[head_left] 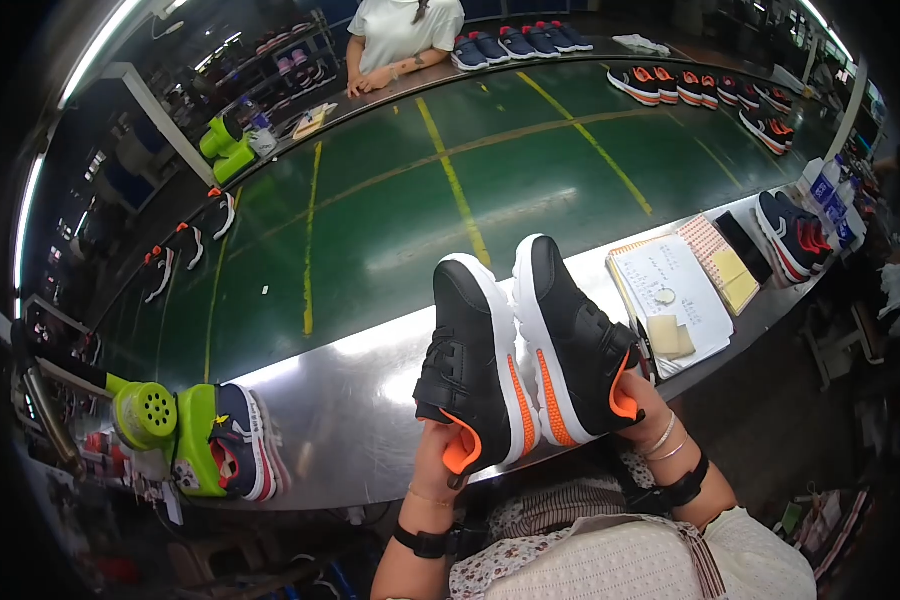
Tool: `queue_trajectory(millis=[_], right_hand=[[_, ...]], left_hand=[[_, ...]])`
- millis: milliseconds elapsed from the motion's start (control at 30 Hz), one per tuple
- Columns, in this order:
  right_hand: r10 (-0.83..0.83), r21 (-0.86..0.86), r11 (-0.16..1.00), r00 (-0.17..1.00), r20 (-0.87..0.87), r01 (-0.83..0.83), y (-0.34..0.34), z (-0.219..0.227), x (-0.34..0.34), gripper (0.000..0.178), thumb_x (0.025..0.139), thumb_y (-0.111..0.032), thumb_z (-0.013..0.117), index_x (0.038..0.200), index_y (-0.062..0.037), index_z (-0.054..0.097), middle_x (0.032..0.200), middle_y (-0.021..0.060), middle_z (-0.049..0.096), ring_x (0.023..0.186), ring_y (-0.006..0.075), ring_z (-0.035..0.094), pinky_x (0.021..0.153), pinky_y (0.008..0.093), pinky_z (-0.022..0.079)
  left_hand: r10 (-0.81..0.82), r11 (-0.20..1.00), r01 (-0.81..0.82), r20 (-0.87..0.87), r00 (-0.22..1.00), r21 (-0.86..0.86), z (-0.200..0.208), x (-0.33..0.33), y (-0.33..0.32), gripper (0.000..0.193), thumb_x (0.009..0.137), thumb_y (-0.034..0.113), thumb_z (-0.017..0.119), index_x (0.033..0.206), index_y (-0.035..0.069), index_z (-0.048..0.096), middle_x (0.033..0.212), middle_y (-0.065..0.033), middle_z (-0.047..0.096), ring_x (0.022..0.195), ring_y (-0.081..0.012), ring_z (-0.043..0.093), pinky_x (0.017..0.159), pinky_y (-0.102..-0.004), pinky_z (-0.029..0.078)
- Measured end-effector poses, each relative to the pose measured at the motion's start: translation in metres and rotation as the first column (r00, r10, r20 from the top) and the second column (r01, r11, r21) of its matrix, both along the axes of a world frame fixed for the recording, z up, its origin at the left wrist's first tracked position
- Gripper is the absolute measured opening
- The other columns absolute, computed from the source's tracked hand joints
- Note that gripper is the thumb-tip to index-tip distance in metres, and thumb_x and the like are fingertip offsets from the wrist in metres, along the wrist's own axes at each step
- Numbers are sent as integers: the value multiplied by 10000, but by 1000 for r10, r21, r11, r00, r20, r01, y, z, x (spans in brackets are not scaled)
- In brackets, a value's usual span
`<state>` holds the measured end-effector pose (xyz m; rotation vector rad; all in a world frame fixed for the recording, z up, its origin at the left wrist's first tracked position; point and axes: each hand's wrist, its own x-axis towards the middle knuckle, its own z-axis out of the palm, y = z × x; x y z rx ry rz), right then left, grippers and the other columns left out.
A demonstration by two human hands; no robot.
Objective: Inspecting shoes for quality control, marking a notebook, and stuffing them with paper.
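Note:
Above the metal ledge I hold a pair of black sneakers with white soles and orange linings, toes pointing away and soles facing each other. My left hand [432, 462] grips the left sneaker [458, 345] at its heel opening. At the heel of the right sneaker [588, 345] is my right hand [642, 402], holding it the same way. Most of my fingers are hidden inside or behind the shoes. The white soles nearly meet along the middle; whether they touch is hard to tell.
Beyond the metal ledge [340, 430] runs a green conveyor belt [370, 230] with yellow lines and several shoes. A notebook [705, 330], a phone [743, 246] and navy shoes [795, 235] lie right. A lime-green device [198, 440] and navy shoe [240, 445] stand left. Another person [405, 45] is opposite.

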<state>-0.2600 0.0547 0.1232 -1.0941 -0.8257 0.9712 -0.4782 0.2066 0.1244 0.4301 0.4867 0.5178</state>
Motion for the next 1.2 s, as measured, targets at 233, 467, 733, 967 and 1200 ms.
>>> queue_trajectory(millis=[233,467,733,967,1200], right_hand=[[-116,104,986,988,-106,127,6,9,-19,709,795,32,566,1378,-120,192,1290,89,386,1140,174,446,945,321,379],[-194,146,975,965,174,169,10,-17,-18,738,745,34,610,1366,-96,233,1386,101,191,1230,209,348,1002,337,341],[-222,123,972,954,203,200,9,-15,-20,781,698,24,640,1361,-94,244,1375,115,191,1258,229,299,1008,354,337],[-236,90,971,943,235,221,8,-16,-20,808,676,-1,671,1356,-95,246,1371,130,191,1258,246,297,1000,374,344],[-234,138,970,913,334,199,8,-15,-18,827,664,9,668,1362,-99,238,1376,132,181,1231,254,342,985,372,362]], left_hand=[[51,761,17,-85,995,649,18,18,-11,830,717,-191,437,1413,121,110,1224,-98,440,1120,-203,485,960,-350,396],[97,706,-23,-65,993,708,2,21,-13,833,745,-167,487,1415,126,87,1217,-100,444,1104,-194,491,948,-342,400],[99,651,22,-113,989,759,-5,21,-12,851,759,-143,517,1418,138,58,1202,-93,456,1086,-185,496,940,-338,398],[81,627,37,-113,990,778,-8,19,-13,870,751,-147,525,1418,153,52,1259,-102,412,1109,-198,482,948,-348,394],[101,621,3,-84,991,783,-15,18,-12,876,744,-112,575,1416,125,65,1332,-126,369,1182,-221,436,959,-349,391]])
